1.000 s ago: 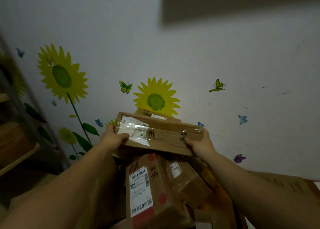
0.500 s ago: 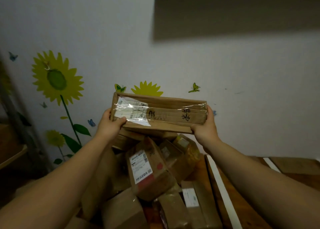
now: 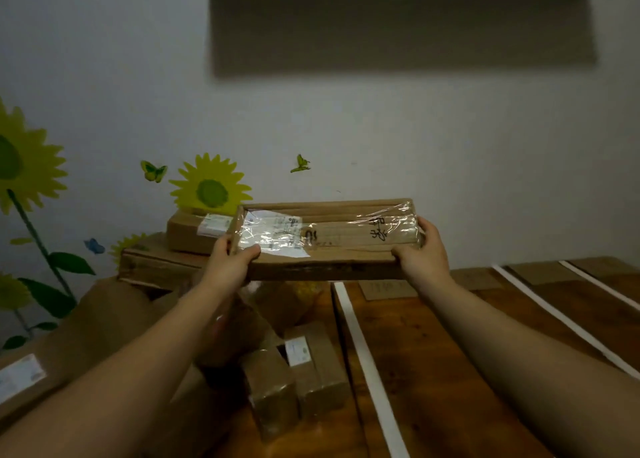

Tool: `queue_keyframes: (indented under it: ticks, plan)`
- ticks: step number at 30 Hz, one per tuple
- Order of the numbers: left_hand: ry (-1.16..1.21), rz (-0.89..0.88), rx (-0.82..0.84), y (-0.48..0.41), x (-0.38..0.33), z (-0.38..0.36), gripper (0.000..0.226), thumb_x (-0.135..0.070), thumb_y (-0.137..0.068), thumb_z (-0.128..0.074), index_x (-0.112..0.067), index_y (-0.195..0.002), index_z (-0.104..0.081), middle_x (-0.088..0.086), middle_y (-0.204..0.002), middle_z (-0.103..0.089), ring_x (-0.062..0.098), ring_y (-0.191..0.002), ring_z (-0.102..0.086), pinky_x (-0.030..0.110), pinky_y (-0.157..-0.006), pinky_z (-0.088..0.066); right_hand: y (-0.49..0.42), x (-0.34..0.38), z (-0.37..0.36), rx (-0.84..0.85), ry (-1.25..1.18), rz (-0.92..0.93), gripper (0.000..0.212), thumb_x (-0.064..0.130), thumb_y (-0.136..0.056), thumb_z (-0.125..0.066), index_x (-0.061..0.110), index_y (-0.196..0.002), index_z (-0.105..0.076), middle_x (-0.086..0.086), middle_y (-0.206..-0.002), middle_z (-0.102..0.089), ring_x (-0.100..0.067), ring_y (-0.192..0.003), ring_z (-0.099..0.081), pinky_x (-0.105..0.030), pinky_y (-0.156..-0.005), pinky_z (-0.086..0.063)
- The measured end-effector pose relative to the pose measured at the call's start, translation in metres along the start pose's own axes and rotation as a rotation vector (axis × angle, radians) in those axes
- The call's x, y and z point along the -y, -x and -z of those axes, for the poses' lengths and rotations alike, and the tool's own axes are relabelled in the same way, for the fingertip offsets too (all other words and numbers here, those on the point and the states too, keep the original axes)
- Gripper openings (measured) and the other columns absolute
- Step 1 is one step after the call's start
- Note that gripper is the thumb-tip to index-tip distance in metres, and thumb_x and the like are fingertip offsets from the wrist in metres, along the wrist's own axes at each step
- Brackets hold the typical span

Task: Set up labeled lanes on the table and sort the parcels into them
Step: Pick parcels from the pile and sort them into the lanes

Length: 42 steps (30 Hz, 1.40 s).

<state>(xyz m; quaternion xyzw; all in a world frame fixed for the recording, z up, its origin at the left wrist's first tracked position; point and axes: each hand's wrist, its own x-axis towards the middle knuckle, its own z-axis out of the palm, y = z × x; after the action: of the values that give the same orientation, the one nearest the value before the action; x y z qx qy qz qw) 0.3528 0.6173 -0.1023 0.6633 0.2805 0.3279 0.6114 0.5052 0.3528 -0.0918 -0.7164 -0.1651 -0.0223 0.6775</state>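
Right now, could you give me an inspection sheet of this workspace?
Surface: wooden table, with white strips marking lanes.
Job's things: flat parcel held above the table; cardboard cards at the lanes' far end.
Clutter: unsorted parcels heaped left of the strips.
Grips: left hand and right hand each hold one end of the flat parcel.
Cables: nothing seen.
Surroundings: wall with sunflower stickers.
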Motion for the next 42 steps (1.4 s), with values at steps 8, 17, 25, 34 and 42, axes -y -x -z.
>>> queue_keyframes:
  ticks: [8, 17, 25, 34, 42]
  plan:
    - [-0.038, -0.118, 0.097, 0.053, -0.019, -0.172, 0.041, -0.021, -0.084, -0.067, -0.025, -0.117, -0.043, -0.008, -0.092, -0.056, 0.013, -0.077, -0.06, 0.026, -0.054, -0.05, -0.033, -0.019, 0.176, -0.128, 0.021, 0.029, 0.069, -0.003, -0.082, -0.062, 0.027, -0.14, -0.038, 0.015, -0.101, -0.052, -0.009, -0.097, -0.056, -0.03, -0.085, -0.051]
    - [-0.028, -0.059, 0.308, 0.13, -0.013, -0.413, 0.044, -0.025, -0.089, -0.061, -0.023, -0.129, -0.044, -0.004, -0.106, -0.054, 0.018, -0.091, -0.059, 0.036, -0.074, -0.056, -0.064, -0.067, 0.413, -0.27, 0.182, -0.038, 0.066, 0.0, -0.081, -0.064, 0.022, -0.138, -0.041, 0.007, -0.113, -0.054, -0.015, -0.107, -0.054, -0.029, -0.089, -0.047]
    - [-0.095, 0.007, 0.583, 0.158, 0.011, -0.595, 0.046, -0.03, -0.089, -0.06, -0.025, -0.131, -0.042, 0.001, -0.114, -0.054, 0.019, -0.092, -0.061, 0.031, -0.068, -0.055, -0.086, -0.112, 0.566, -0.425, 0.253, -0.167, 0.063, 0.007, -0.083, -0.066, 0.02, -0.14, -0.041, 0.0, -0.127, -0.054, -0.018, -0.113, -0.052, -0.041, -0.1, -0.045]
    - [-0.077, 0.097, 0.675, 0.129, 0.05, -0.789, 0.051, -0.026, -0.089, -0.059, -0.023, -0.135, -0.038, 0.001, -0.117, -0.051, 0.019, -0.093, -0.059, 0.031, -0.068, -0.054, -0.201, -0.179, 0.683, -0.426, 0.329, -0.222, 0.063, 0.009, -0.085, -0.065, 0.022, -0.141, -0.038, 0.003, -0.125, -0.051, -0.015, -0.108, -0.05, -0.038, -0.091, -0.048]
    - [-0.145, 0.146, 0.669, 0.107, 0.053, -0.916, 0.051, -0.026, -0.091, -0.058, -0.019, -0.137, -0.038, 0.004, -0.122, -0.052, 0.014, -0.091, -0.056, 0.027, -0.067, -0.052, -0.312, -0.22, 0.769, -0.437, 0.373, -0.34, 0.067, -0.001, -0.084, -0.059, 0.023, -0.143, -0.037, -0.007, -0.131, -0.051, -0.021, -0.107, -0.052, -0.041, -0.087, -0.051]
